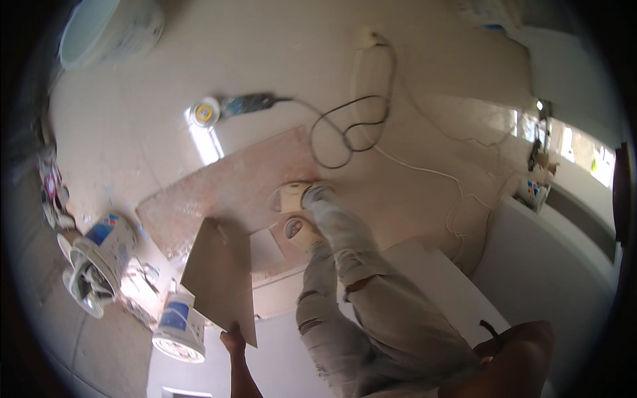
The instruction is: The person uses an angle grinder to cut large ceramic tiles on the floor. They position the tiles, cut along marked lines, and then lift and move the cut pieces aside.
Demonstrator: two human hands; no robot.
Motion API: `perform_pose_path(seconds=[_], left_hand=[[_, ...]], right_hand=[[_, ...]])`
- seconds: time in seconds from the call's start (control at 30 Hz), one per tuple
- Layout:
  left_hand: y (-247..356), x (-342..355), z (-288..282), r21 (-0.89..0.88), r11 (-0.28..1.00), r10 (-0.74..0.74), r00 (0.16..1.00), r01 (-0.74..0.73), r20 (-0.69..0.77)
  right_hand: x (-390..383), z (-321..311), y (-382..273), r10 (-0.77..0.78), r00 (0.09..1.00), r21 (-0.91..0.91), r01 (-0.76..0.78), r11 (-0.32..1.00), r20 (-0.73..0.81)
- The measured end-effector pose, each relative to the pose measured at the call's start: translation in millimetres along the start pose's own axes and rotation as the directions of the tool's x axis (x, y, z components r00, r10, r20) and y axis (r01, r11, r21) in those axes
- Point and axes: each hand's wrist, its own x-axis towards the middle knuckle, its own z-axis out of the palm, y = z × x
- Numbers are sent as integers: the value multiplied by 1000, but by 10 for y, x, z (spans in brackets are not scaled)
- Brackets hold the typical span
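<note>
My left hand (pixel 233 339) is closed on the near edge of a large flat beige tile (pixel 222 278), which tilts upward beside my legs. The tile's far end is over a reddish, dusty board (pixel 265 156) on the floor. At the lower right my right arm (pixel 514 361) is bent in close to my body, near a short dark curved thing I cannot make out. The fingers of that hand do not show clearly. Beyond the board lies an angle grinder (pixel 245 104) with a pale disc, apart from both hands.
A black cord (pixel 348 129) loops from the grinder toward a pale block (pixel 366 38). White cable (pixel 424 169) trails to the right. Buckets stand at the left: one with stuff inside (pixel 106 255), a smaller one (pixel 178 325), and a large tub (pixel 109 33) farther off. My sandalled feet (pixel 300 199) are on the board.
</note>
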Motion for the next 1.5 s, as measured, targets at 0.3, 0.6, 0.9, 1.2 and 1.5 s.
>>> perform_pose_path(seconds=[0.3,0.6,0.9,1.2,1.5], left_hand=[[696,616,-593,459,821,352,934,-340,62],[3573,-1109,-175,695,360,562,739,-622,371],[4864,-2382,892,777,47,565,658,-628,498],[6160,-3143,2209,779,-184,499,625,-600,600],[7853,-4586,4327,673,-337,496,484,-658,721]], right_hand=[[-3255,409,1579,78,997,255,-81,963,22],[-6059,2388,2553,-11,819,755,-523,396,574],[-5871,1963,3578,181,975,981,-150,125,126],[-6279,215,5405,701,568,893,160,420,-431],[-5724,909,6981,749,522,906,132,401,-408]])
